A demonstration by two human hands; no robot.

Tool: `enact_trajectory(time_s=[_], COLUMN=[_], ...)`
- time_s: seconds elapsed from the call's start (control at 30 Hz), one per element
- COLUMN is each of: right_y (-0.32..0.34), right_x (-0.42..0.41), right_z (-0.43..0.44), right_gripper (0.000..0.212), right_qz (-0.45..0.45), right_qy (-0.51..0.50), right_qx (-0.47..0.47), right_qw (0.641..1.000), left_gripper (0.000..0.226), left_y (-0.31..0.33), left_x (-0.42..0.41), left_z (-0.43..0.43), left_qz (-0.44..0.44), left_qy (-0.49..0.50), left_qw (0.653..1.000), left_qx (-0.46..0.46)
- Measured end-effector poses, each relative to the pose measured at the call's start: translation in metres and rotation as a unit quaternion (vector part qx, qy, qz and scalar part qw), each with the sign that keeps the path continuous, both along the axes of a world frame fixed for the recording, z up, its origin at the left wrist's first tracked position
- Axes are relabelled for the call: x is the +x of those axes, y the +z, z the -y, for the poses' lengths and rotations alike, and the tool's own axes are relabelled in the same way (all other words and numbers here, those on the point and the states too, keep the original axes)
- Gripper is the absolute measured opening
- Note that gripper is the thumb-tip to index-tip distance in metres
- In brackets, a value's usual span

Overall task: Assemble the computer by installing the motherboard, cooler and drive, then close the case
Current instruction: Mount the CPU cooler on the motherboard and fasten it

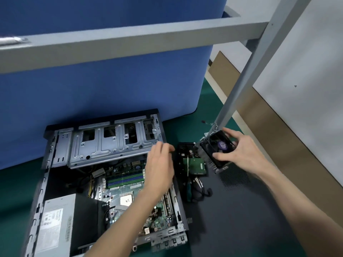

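The motherboard (130,188) sits in the case (178,204). The right hand (241,153) grips the cooler (218,145) at the case's 2 o'clock. The left hand (159,166) is spread and empty. The drive (194,165) and closing are outstanding.

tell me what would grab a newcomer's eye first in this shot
The right hand grips a black cooler with a purple hub, at the right. Lower left, the open case shows the motherboard with its processor bare, the left hand open above its edge. A drive lies board-up between them.
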State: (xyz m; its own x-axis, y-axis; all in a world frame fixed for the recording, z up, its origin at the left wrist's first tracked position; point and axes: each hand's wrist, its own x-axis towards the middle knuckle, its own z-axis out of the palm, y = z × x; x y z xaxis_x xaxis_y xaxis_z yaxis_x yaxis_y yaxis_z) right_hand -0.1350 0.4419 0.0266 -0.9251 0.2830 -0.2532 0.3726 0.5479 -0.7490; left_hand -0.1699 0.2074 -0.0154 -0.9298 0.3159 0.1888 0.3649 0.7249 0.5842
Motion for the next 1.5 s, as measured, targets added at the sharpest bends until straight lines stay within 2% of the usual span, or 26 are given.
enact_trajectory(time_s=[0.1, 0.23, 0.3, 0.37, 0.43, 0.47, 0.53, 0.57, 0.63, 0.7, 0.77, 0.87, 1.0, 1.07, 1.17, 1.37, 1.5], right_y=[0.027, 0.056, 0.062, 0.059, 0.049, 0.042, 0.027, 0.019, 0.006, -0.006, -0.014, -0.023, -0.033, -0.038, -0.045, -0.058, -0.068], right_x=[0.0, -0.008, -0.014, -0.021, -0.028, -0.031, -0.037, -0.038, -0.04, -0.041, -0.042, -0.042, -0.042, -0.041, -0.038, -0.034, -0.029], right_z=[0.027, 0.075, 0.101, 0.128, 0.154, 0.166, 0.185, 0.193, 0.203, 0.209, 0.212, 0.215, 0.227, 0.235, 0.25, 0.277, 0.285], right_gripper=[0.092, 0.091, 0.091, 0.09, 0.091, 0.091, 0.093, 0.094, 0.096, 0.097, 0.096, 0.097, 0.098, 0.099, 0.102, 0.107, 0.107], right_qz=[-0.022, -0.037, -0.038, -0.036, -0.022, -0.012, 0.008, 0.019, 0.039, 0.051, 0.064, 0.082, 0.108, 0.113, 0.126, 0.156, 0.168], right_qy=[0.087, 0.179, 0.217, 0.247, 0.272, 0.282, 0.294, 0.298, 0.304, 0.304, 0.3, 0.297, 0.331, 0.352, 0.377, 0.425, 0.43], right_qx=[-0.006, -0.019, -0.033, -0.041, -0.035, -0.032, -0.025, -0.019, -0.012, -0.004, -0.001, -0.002, 0.025, 0.045, 0.086, 0.161, 0.178], right_qw=[0.996, 0.983, 0.975, 0.967, 0.962, 0.959, 0.955, 0.954, 0.952, 0.951, 0.952, 0.951, 0.937, 0.928, 0.914, 0.877, 0.869], left_gripper=[0.019, 0.02, 0.016, 0.014, 0.022, 0.034, 0.064, 0.07, 0.061, 0.041, 0.029, 0.022, 0.023, 0.012, 0.028, 0.035, 0.037], left_y=[0.001, -0.018, -0.031, -0.043, -0.054, -0.06, -0.07, -0.071, -0.068, -0.066, -0.064, -0.055, -0.037, -0.034, -0.032, -0.035, -0.037], left_x=[-0.002, 0.006, 0.015, 0.026, 0.037, 0.04, 0.039, 0.037, 0.033, 0.031, 0.034, 0.04, 0.047, 0.053, 0.061, 0.069, 0.073], left_z=[0.048, 0.126, 0.151, 0.161, 0.16, 0.157, 0.154, 0.153, 0.154, 0.157, 0.16, 0.164, 0.172, 0.18, 0.191, 0.198, 0.2], left_qz=[0.034, 0.14, 0.221, 0.303, 0.381, 0.394, 0.372, 0.346, 0.294, 0.277, 0.307, 0.39, 0.424, 0.417, 0.402, 0.3, 0.242], left_qy=[0.066, 0.123, 0.088, 0.022, -0.027, -0.043, -0.061, -0.063, -0.074, -0.085, -0.09, -0.101, -0.125, -0.132, -0.133, -0.145, -0.15], left_qw=[0.997, 0.976, 0.957, 0.936, 0.913, 0.907, 0.904, 0.903, 0.893, 0.888, 0.895, 0.896, 0.887, 0.888, 0.895, 0.931, 0.947], left_qx=[-0.014, -0.117, -0.166, -0.176, -0.143, -0.144, -0.201, -0.247, -0.332, -0.358, -0.31, -0.186, -0.135, -0.145, -0.139, -0.148, -0.147])
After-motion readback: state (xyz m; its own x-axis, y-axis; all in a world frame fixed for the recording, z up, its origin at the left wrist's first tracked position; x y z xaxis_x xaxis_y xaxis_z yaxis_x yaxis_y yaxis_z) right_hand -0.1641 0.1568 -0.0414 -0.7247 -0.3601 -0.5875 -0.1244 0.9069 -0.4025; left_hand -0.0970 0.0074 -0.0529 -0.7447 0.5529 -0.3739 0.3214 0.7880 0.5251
